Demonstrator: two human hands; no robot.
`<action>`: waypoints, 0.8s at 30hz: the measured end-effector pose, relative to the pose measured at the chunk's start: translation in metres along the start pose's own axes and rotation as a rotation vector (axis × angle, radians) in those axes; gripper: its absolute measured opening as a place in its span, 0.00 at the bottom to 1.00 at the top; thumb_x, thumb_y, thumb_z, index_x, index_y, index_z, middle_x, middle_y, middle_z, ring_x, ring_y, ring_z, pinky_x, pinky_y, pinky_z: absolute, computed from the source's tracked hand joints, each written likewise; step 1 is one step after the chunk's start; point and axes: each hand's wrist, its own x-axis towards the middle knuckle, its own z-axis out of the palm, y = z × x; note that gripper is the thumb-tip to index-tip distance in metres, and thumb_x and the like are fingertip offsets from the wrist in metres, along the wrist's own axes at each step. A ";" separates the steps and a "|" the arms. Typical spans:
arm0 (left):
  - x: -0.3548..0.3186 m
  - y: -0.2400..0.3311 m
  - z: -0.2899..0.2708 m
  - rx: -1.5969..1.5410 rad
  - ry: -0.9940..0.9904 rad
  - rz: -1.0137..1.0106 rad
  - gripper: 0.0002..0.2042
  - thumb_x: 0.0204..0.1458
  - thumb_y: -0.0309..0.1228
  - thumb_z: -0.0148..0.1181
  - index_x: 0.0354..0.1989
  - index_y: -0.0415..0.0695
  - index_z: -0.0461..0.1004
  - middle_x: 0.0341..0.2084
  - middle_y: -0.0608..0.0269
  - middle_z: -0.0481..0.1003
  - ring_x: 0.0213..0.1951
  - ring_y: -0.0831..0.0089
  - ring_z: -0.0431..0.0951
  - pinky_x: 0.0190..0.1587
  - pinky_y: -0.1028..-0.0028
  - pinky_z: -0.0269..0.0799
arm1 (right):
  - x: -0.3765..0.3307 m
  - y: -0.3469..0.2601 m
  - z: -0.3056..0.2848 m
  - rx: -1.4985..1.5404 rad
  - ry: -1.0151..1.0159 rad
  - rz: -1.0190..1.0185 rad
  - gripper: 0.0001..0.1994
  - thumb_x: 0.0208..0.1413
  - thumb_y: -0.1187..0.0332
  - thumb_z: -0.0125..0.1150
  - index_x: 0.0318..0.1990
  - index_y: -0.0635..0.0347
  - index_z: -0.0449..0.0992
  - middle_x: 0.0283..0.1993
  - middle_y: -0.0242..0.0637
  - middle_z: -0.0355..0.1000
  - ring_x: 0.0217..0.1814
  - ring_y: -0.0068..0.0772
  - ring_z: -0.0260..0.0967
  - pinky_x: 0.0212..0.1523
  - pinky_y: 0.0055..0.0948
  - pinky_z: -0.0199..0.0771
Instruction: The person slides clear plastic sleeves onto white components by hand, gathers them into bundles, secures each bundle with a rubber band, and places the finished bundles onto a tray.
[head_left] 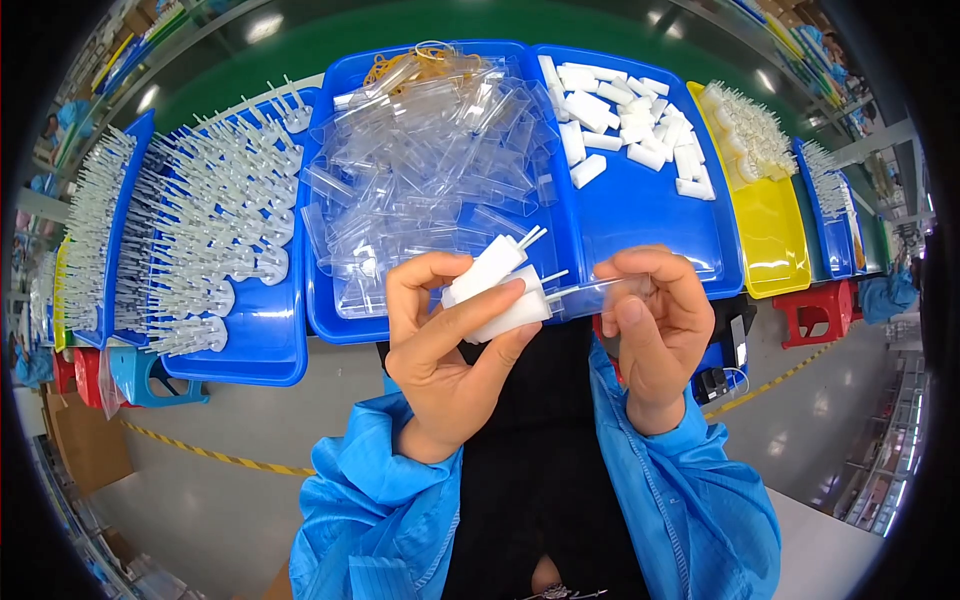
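Observation:
My left hand (437,362) is closed around a couple of white blocks (512,318) with thin white rods (556,275) jutting from their right ends. Between the fingers and thumb of my right hand (662,330) is a transparent plastic sleeve (592,297). The sleeve's left end meets or overlaps one rod tip; I cannot tell whether the rod is inside it. Both hands are above the near edge of the trays. Beyond them, a heap of similar transparent sleeves (425,165) fills a blue tray (335,328).
Loose white blocks (640,115) lie in the right-hand blue tray (640,225). Farther right, a yellow tray (775,240) carries bagged white-stemmed parts (745,130). At left, many white stemmed parts (225,200) with round bases fill another blue tray (270,345). Orange rubber bands (425,68) lie behind the sleeves.

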 end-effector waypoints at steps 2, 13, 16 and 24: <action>0.000 0.000 0.002 0.002 0.004 0.002 0.17 0.38 0.22 0.73 0.41 0.46 0.82 0.45 0.60 0.66 0.45 0.69 0.70 0.44 0.74 0.73 | -0.001 0.001 0.003 0.028 0.009 0.007 0.13 0.57 0.76 0.58 0.48 0.74 0.69 0.45 0.46 0.71 0.32 0.18 0.67 0.31 0.15 0.69; 0.002 0.001 0.002 0.071 0.019 0.060 0.17 0.39 0.19 0.72 0.41 0.45 0.82 0.45 0.59 0.65 0.42 0.69 0.73 0.42 0.73 0.78 | -0.003 0.003 0.007 0.078 0.012 0.065 0.13 0.58 0.75 0.58 0.48 0.74 0.69 0.45 0.47 0.72 0.33 0.21 0.71 0.34 0.18 0.75; 0.003 0.002 0.001 0.065 0.017 0.085 0.17 0.40 0.18 0.71 0.41 0.44 0.81 0.45 0.58 0.65 0.42 0.68 0.74 0.41 0.73 0.79 | -0.003 0.006 0.007 0.067 0.004 0.040 0.13 0.58 0.76 0.58 0.48 0.74 0.69 0.44 0.47 0.72 0.33 0.21 0.71 0.35 0.19 0.75; 0.003 0.003 -0.003 0.063 -0.069 0.097 0.15 0.41 0.18 0.70 0.40 0.43 0.81 0.44 0.58 0.64 0.41 0.68 0.75 0.41 0.72 0.80 | -0.002 0.008 0.006 -0.003 -0.045 -0.080 0.12 0.58 0.79 0.57 0.48 0.74 0.68 0.45 0.47 0.70 0.33 0.23 0.72 0.36 0.19 0.75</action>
